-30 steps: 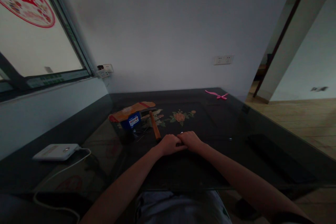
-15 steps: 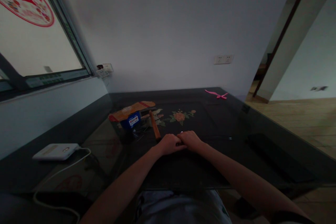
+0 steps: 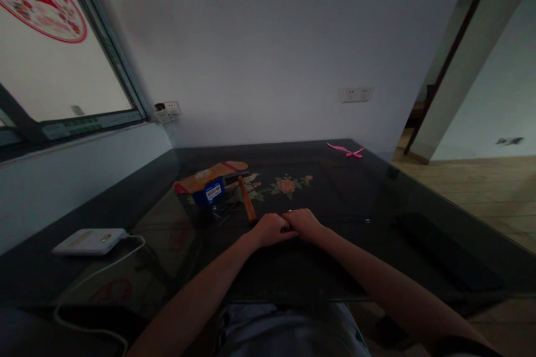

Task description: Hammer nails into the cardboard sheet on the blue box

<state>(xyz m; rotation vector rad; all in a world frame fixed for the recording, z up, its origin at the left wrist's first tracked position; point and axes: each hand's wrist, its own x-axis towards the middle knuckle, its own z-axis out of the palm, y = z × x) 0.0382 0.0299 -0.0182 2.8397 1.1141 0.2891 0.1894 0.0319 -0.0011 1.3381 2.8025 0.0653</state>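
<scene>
Left hand (image 3: 270, 228) at lower centre of frame, resting low by the counter (image 3: 335, 195), fingers curled over, knuckles up. Right hand (image 3: 305, 223) just right of it, also curled, the two touching at the fingers. Grip narrow-looking, but undersides hidden; cannot tell how far either is closed or if anything is inside.

Left to right: power bank (image 3: 90, 241) lower left, flat, white cable (image 3: 140, 239) plugged in; probably rigid, smooth, a bit slick, best taken by its long edges. Box (image 3: 213, 191) left of centre, blue, orange-brown wrapper (image 3: 207, 175) over it; looks like thin card, so likely crushable, contents unclear, safer held by both sides. Thin bits (image 3: 224, 215) in front of it, too small to identify.

Handle (image 3: 247, 201) next, nearest thing to the left hand, lying slanted at centre, near end just beside the knuckles; contact unclear. Looks like wood: stiff, hard to damage, fair grip. Far end meets something dark, maybe a metal head; if so, weight sits there, so hold mid-shaft. Ribbon (image 3: 350, 153) upper right of the counter, pink, likely soft, very light; pinch the knot.
</scene>
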